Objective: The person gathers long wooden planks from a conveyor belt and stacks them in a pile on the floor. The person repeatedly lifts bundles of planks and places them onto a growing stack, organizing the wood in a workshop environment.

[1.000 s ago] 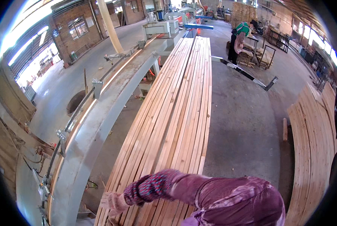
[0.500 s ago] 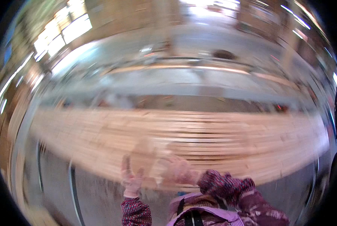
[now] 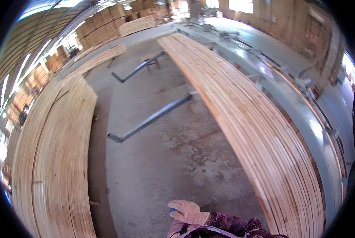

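Pale timber fills both sides of the head view; a second ago the person's left arm lay along the long stack of boards (image 3: 241, 115) with the gloved hand at its edge, then the view swung in a blur, and now that stack runs up the right side while a second, lower stack of planks (image 3: 54, 158) bends along the left; the person has turned about and stands in the aisle between the two, touching neither; I judge this a pause between boards rather than a lift in progress.

One gloved hand (image 3: 187, 212) shows at the lower edge, fingers loose and spread, gripping nothing; which hand it is I cannot tell, and the other is out of sight.

The concrete floor (image 3: 161, 158) gives a wide lane; two grey steel bars (image 3: 151, 118) lie across it well ahead; the grey machine rail (image 3: 304, 119) flanks the right stack's far edge.
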Available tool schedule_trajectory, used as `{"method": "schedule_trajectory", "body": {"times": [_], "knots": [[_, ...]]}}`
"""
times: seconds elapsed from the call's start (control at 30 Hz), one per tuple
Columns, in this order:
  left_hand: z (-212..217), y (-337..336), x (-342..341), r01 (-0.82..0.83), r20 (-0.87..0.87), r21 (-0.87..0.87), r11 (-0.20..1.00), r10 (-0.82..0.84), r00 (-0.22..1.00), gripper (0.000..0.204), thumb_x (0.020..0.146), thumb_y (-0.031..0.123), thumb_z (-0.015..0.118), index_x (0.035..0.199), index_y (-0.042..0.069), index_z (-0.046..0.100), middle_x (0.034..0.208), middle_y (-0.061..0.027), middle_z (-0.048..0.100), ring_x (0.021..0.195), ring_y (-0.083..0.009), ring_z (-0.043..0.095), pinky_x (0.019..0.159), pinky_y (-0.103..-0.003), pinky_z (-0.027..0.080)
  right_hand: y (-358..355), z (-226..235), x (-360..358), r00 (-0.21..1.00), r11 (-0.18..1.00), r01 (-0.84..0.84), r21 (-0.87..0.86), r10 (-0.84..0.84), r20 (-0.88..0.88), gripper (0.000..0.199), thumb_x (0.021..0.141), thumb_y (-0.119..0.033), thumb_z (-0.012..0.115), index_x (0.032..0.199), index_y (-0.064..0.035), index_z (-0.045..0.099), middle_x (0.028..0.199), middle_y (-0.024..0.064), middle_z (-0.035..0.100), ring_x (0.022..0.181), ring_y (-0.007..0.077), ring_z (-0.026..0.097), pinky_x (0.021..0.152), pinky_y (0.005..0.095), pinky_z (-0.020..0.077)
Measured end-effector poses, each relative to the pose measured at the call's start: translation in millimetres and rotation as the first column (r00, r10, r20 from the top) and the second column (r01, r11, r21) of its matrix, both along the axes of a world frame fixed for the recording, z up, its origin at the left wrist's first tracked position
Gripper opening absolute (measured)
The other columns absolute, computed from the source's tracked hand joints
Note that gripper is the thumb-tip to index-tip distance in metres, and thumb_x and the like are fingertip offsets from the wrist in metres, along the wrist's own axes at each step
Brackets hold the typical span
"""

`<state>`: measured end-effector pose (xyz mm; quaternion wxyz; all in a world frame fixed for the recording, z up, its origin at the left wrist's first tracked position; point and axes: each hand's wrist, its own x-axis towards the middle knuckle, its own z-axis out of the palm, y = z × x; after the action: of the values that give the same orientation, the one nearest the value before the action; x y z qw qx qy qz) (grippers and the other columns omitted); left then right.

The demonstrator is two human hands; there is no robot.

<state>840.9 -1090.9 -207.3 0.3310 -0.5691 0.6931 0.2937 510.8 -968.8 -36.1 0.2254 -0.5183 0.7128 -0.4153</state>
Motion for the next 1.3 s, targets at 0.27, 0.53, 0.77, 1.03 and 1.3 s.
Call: {"method": "schedule_trajectory", "body": {"times": [0.27,0.53,0.77,1.03,1.3], "knots": [[-51.9,-153.9,46.1,-0.176,-0.156,0.123,0.977,0.194,0.968,0.066,0.089,0.053,0.058,0.136,0.008,0.056,0.129,-0.0159,0.062,0.121,-0.0328,0.058,0.104,-0.044,0.044,-148.1,-56.8,18.1,0.946,0.926,0.124,0.357,-0.219,0.24,0.046,0.095,-0.046,0.058,0.125,-0.0114,0.066,0.122,0.0168,0.067,0.115,0.0336,0.063,0.1,0.0399,0.0484],[78.1,-446.4,-23.3,-0.33,-0.402,-0.033,0.943,0.29,0.868,0.065,0.09,0.054,0.052,0.141,0.014,0.052,0.15,-0.0128,0.047,0.139,-0.0308,0.043,0.114,-0.047,0.033,-404.1,-55.2,17.4,1.0,0.966,0.018,0.259,-0.015,-0.014,0.058,0.097,-0.053,0.051,0.134,-0.0095,0.058,0.131,0.0175,0.062,0.12,0.0379,0.058,0.102,0.0433,0.046],[44.5,-619.9,1.6,-0.419,-0.329,0.03,0.908,0.405,0.853,0.064,0.086,0.057,0.057,0.134,0.015,0.06,0.122,-0.0156,0.067,0.107,-0.0317,0.066,0.099,-0.046,0.047,-609.7,-74.4,-27.9,0.962,0.916,0.263,0.303,-0.224,-0.158,0.065,0.094,-0.05,0.056,0.144,-0.0087,0.045,0.136,0.0254,0.054,0.125,0.0409,0.053,0.102,0.0474,0.0449],[-32.9,-676.9,98.4,-0.583,-0.089,0.072,0.809,0.588,0.804,0.049,0.085,0.043,0.063,0.115,0.006,0.071,0.115,-0.0212,0.069,0.113,-0.0361,0.064,0.097,-0.047,0.05,-867.1,-61.2,-97.3,0.97,0.976,0.192,0.108,-0.171,-0.173,0.058,0.094,-0.042,0.059,0.139,-0.0054,0.05,0.134,0.0219,0.057,0.121,0.0393,0.056,0.101,0.0455,0.0462],[-53.2,-932.6,5.0,-0.611,-0.139,0.082,0.787,0.616,0.775,0.046,0.086,0.042,0.061,0.112,0.006,0.072,0.112,-0.0215,0.07,0.111,-0.0366,0.065,0.096,-0.047,0.05,-1116.7,-47.6,-131.8,0.985,0.996,0.066,0.064,-0.055,-0.163,0.06,0.091,-0.046,0.06,0.138,-0.0101,0.05,0.131,0.0198,0.059,0.11,0.0402,0.062,0.093,0.0466,0.0505]]}}
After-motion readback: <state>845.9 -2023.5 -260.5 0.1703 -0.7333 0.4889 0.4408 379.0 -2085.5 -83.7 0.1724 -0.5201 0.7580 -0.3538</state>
